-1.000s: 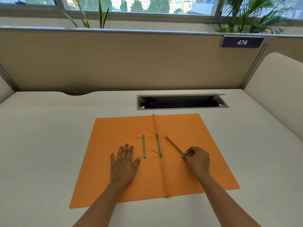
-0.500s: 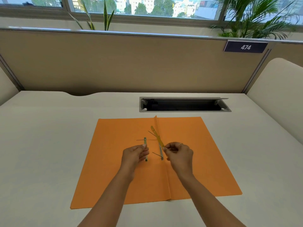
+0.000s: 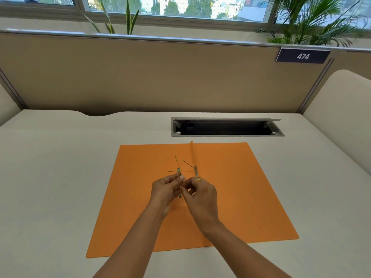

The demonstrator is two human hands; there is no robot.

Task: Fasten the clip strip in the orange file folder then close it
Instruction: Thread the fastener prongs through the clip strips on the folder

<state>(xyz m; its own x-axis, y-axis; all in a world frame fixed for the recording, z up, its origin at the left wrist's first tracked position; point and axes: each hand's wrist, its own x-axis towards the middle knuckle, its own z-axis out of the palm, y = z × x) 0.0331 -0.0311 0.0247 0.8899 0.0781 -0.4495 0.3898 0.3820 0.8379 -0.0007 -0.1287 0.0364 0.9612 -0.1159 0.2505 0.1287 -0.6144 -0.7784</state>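
Observation:
The orange file folder (image 3: 230, 187) lies open and flat on the desk, its spine fold running up the middle. A thin yellow clip strip (image 3: 177, 163) rises from between my fingers, over the green fastener bar (image 3: 178, 170) on the left flap. A grey metal bar (image 3: 196, 171) with thin prongs sits by the spine. My left hand (image 3: 164, 192) and my right hand (image 3: 200, 194) meet fingertip to fingertip at the strip's lower end, both pinching it. The lower part of the strip is hidden by my fingers.
A recessed cable tray (image 3: 226, 127) with its lid raised sits in the desk just beyond the folder. A beige partition (image 3: 160, 77) with a number plate (image 3: 302, 56) closes the back. A padded divider (image 3: 341, 109) stands on the right.
My right hand lifted the yellow strip off the right flap and carried it left across the spine. My left hand rose from flat on the folder and now pinches the strip too.

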